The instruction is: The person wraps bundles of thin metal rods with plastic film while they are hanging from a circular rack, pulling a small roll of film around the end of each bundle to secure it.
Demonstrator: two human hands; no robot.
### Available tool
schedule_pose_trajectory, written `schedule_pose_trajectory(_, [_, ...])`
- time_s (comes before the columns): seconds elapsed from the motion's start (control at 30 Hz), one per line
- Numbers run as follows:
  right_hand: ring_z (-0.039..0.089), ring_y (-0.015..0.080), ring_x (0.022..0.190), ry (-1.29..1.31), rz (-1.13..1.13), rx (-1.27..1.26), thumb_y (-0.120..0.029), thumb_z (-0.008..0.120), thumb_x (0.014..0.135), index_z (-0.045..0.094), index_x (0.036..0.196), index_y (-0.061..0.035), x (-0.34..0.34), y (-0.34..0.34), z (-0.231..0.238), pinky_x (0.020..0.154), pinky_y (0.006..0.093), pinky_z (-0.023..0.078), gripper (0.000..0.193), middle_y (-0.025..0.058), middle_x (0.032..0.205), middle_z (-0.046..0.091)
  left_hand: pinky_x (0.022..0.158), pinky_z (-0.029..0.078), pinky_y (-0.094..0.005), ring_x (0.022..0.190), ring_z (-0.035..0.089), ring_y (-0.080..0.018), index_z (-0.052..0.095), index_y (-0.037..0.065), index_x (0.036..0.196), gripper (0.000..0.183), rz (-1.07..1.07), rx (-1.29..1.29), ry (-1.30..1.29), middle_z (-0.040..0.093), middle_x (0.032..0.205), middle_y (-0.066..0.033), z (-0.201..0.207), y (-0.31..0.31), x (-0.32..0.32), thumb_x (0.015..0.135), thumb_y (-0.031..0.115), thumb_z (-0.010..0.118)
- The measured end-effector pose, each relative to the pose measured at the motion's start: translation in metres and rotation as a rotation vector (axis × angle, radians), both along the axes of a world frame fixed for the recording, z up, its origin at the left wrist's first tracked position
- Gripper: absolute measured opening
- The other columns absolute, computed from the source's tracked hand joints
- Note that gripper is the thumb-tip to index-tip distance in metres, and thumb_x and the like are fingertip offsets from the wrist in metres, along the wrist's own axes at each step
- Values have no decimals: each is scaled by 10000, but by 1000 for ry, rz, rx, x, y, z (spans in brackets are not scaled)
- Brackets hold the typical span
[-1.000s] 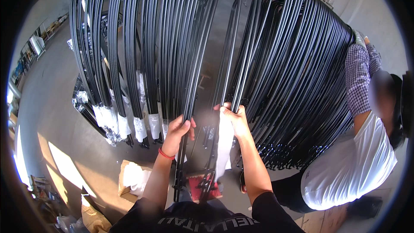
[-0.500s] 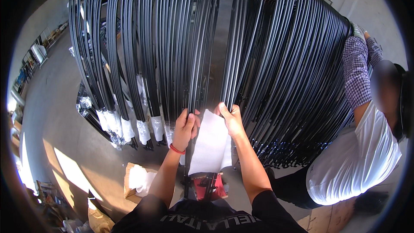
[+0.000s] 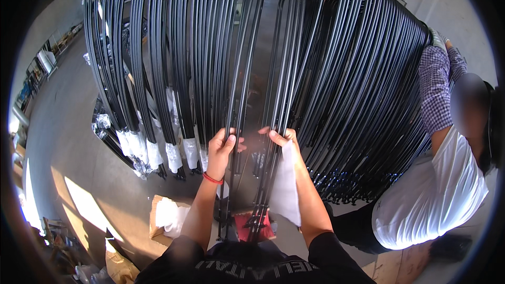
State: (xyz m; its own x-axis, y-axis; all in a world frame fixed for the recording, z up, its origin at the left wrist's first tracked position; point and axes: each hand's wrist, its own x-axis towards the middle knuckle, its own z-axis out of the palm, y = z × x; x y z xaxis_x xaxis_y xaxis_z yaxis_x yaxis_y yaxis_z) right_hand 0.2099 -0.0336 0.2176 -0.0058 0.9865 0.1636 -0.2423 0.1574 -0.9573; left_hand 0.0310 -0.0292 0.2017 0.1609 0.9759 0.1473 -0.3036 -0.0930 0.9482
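Long black metal tubes (image 3: pixel 239 94) hang in front of me, bent over at the top. My left hand (image 3: pixel 221 150), with a red bracelet at the wrist, is closed round a few of them, thumb on top. To its right, my right hand (image 3: pixel 283 139) grips another small bunch of black tubes (image 3: pixel 281 89). A white foam sheet (image 3: pixel 285 186) hangs down from that right hand, along the inner side of the forearm. The tubes' lower ends reach down between my forearms. A gap lies between the two bunches.
Left, bundled tubes have ends wrapped in white foam and clear film (image 3: pixel 173 152). A dense row of bare tubes (image 3: pixel 363 89) fills the right, where a person in a white shirt (image 3: pixel 431 200) reaches to its far end. An open cardboard box (image 3: pixel 158 215) with white sheets stands lower left.
The white foam sheet has swung from between my hands to the right, under my right hand. The tubes near my hands have spread apart, and their lower ends now show.
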Motion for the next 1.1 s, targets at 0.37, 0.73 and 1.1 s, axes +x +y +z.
schedule_pose_trajectory(0.37, [578, 131, 701, -10, 44, -35, -92, 658, 740, 572, 742, -26, 39, 13, -31, 677, 241, 447, 108, 24, 687, 567, 466, 386, -181, 489, 488, -77, 512, 17, 972, 246, -39, 2, 91, 542, 692, -41, -2, 13, -20, 903, 236, 421])
schedule_pose_trajectory(0.73, [394, 23, 541, -207, -39, -17, -181, 647, 778, 608, 687, -18, 38, 26, -43, 480, 206, 321, 191, -72, 583, 476, 766, 469, -294, 879, 597, -230, 506, -29, 1019, 263, -293, -64, 7, 585, 990, -178, -24, 37, -1, 873, 188, 483])
schedule_pose_trajectory(1.1, [582, 128, 721, -266, -141, -39, -185, 629, 785, 610, 976, -1, 6, 21, -41, 626, 261, 466, 265, 60, 837, 623, 662, 433, -218, 772, 527, -67, 549, 7, 931, 174, -288, -5, 230, 591, 839, -13, -48, 39, 39, 849, 152, 501])
